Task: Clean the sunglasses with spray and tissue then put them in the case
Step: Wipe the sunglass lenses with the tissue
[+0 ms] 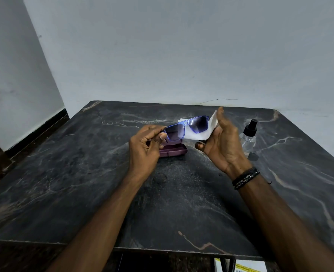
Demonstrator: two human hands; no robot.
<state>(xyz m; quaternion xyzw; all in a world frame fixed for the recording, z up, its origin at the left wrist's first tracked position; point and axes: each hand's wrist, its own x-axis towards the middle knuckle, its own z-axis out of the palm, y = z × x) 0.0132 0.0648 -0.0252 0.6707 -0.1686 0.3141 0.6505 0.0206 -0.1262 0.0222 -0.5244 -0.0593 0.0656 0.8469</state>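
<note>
The blue-framed sunglasses point(187, 126) with dark lenses are held up above the table. My left hand point(144, 150) pinches their left end between thumb and fingers. My right hand point(223, 142) holds a white tissue point(199, 132) behind the right lens, fingers mostly upright and thumb pointing left under the tissue. Below the glasses, the purple case point(174, 151) lies open on the table, partly hidden by my left hand. The clear spray bottle point(248, 138) with a black cap stands to the right of my right hand.
The dark marble table point(83, 183) ends against a pale wall at the back. Its left side and near half hold nothing else. A yellow and white box point(246, 266) shows below the table's front edge.
</note>
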